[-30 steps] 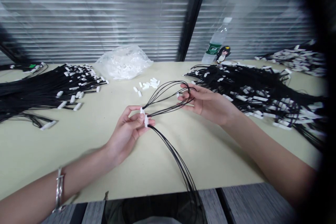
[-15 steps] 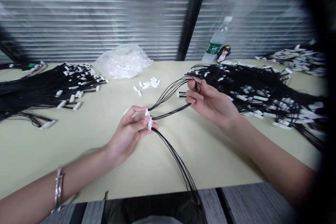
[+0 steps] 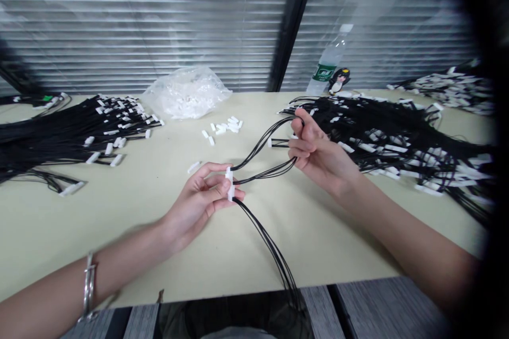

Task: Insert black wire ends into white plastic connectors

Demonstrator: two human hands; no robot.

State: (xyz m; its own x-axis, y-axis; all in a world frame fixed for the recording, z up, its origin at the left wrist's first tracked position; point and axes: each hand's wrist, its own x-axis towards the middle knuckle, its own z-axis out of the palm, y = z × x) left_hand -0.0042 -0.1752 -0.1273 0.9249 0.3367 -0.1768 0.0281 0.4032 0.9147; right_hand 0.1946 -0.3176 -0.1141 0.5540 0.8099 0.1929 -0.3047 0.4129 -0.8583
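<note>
Pinching the long white plastic connector (image 3: 230, 184), the left hand (image 3: 212, 190) grips its rigid body; the right hand (image 3: 312, 151), fingers curled, holds the looped thin black wires (image 3: 267, 143), likely light and springy, above the pale tabletop (image 3: 139, 243).

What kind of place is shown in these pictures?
Probably a small assembly workplace, perhaps in an office: large piles of black cables with white connectors, a clear plastic bag of small white parts on the table, and window blinds behind.
</note>
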